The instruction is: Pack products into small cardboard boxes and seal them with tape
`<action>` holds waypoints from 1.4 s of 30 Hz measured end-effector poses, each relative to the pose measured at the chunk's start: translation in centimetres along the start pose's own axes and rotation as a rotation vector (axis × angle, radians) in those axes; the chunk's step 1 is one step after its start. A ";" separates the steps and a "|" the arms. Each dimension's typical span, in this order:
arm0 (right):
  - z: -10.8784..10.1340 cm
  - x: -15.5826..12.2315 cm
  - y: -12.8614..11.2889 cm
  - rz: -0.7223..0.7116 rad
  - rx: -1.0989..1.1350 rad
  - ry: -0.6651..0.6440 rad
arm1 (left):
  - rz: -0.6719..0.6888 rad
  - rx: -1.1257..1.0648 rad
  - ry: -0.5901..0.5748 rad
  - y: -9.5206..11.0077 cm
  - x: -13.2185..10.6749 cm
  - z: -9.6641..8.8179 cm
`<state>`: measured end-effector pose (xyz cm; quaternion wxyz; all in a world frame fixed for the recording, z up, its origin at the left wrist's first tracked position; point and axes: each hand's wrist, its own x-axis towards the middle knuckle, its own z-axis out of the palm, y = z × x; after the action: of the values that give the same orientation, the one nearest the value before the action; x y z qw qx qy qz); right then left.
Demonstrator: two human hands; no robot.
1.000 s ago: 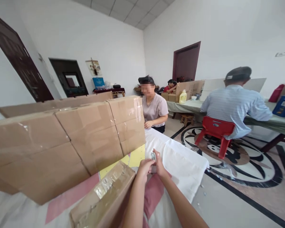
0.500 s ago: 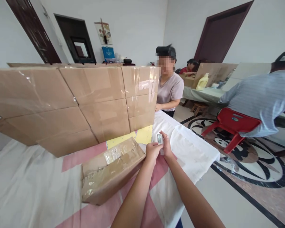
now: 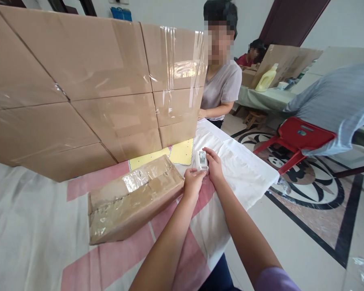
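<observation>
Between my two hands is a small white box (image 3: 202,161) with a dark greenish picture on its upper face. My left hand (image 3: 193,182) is closed on its lower end, the thumb lying across it. Along its right side my right hand (image 3: 214,165) grips it, fingers bent near the top. Both hands are just above the cloth-covered table (image 3: 230,157). To the left of my left hand lies a taped cardboard box (image 3: 136,198), its near end close to my wrist.
A tall wall of taped cardboard (image 3: 109,89) stands across the table's far side, with a yellow sheet (image 3: 182,151) at its foot. A person (image 3: 221,85) is beyond the corner. At right are a red plastic chair (image 3: 306,133) with someone seated and a yellow bottle (image 3: 267,79).
The view has tipped downward and closer. The picture on the small white box shows more plainly now, with my left fingers lower on it. Both hands still hold it.
</observation>
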<state>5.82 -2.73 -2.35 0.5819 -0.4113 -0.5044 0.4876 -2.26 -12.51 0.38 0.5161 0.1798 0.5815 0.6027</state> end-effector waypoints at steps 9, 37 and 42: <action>0.6 -0.6 -1.2 -0.050 -0.033 0.001 | 0.048 -0.084 -0.058 -0.9 -0.6 -0.2; 0.4 -0.5 0.4 -0.080 -0.108 -0.012 | 0.111 0.133 -0.044 -0.6 -0.3 -0.6; 0.9 -0.3 0.3 -0.034 -0.103 0.005 | 0.196 0.249 -0.016 -0.4 -1.6 -1.3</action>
<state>4.84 -3.00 -2.59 0.5696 -0.4334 -0.5343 0.4497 -2.52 -14.62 0.34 0.4334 0.3030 0.6271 0.5720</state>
